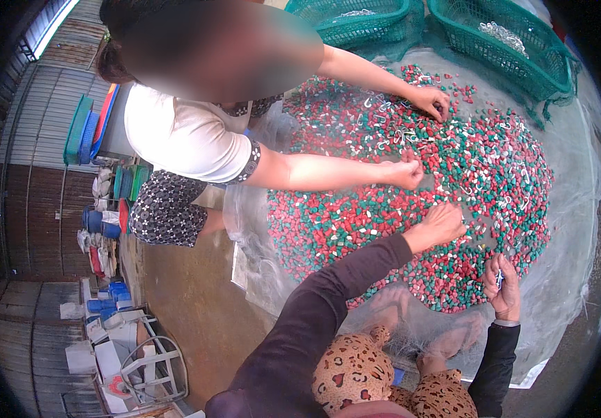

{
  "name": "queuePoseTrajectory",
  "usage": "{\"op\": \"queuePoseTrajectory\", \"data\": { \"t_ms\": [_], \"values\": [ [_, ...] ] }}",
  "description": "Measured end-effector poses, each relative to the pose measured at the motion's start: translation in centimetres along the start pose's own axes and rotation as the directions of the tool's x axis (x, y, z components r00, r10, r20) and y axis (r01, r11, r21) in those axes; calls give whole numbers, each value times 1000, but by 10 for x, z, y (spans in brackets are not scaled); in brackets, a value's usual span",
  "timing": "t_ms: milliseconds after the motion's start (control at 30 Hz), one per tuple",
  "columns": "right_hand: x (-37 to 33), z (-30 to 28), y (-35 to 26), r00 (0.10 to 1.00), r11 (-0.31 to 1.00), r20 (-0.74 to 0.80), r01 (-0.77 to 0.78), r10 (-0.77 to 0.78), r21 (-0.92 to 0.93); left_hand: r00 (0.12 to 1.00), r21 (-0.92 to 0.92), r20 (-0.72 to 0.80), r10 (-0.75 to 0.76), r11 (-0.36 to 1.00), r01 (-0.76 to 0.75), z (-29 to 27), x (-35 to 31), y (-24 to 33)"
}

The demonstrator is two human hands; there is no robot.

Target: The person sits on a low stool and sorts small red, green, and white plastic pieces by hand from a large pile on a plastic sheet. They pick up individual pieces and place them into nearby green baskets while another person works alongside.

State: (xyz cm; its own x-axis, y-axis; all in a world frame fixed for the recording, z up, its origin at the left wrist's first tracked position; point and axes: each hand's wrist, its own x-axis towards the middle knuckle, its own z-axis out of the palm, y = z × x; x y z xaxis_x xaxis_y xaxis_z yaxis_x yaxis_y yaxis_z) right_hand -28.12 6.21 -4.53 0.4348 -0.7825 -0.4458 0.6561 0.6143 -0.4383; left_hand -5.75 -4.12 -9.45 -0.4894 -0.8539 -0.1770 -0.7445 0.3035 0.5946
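Note:
A wide heap of small red, green and white plastic pieces (356,223) covers a clear plastic sheet (558,279). My left hand (443,226), in a dark sleeve, reaches over the middle of the heap with its fingers pinched together; what lies between them, if anything, is too small to make out. At the heap's near right edge my right hand (504,289) is closed, palm up, around a small white piece (499,279) that shows between thumb and fingers. White hooks (504,202) lie scattered among the coloured pieces.
Across the heap a co-worker in a white top has one hand (405,171) low over the pieces and another hand (431,103) farther off. Green mesh baskets (558,76) holding white hooks stand at the far side. White metal frames (154,362) are on the floor at left.

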Motion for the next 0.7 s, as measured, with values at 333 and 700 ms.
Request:
{"op": "queuePoseTrajectory", "data": {
  "t_ms": [333,700],
  "values": [
    [7,0,12,998,999,-42,-47,48,18,996,26,-91,-19,999,21,-17,-18,-14],
    [23,4,50,935,930,-230,-191,270,313,966,-119,184,183,979,-163,-52,-44,58]
  ]
}}
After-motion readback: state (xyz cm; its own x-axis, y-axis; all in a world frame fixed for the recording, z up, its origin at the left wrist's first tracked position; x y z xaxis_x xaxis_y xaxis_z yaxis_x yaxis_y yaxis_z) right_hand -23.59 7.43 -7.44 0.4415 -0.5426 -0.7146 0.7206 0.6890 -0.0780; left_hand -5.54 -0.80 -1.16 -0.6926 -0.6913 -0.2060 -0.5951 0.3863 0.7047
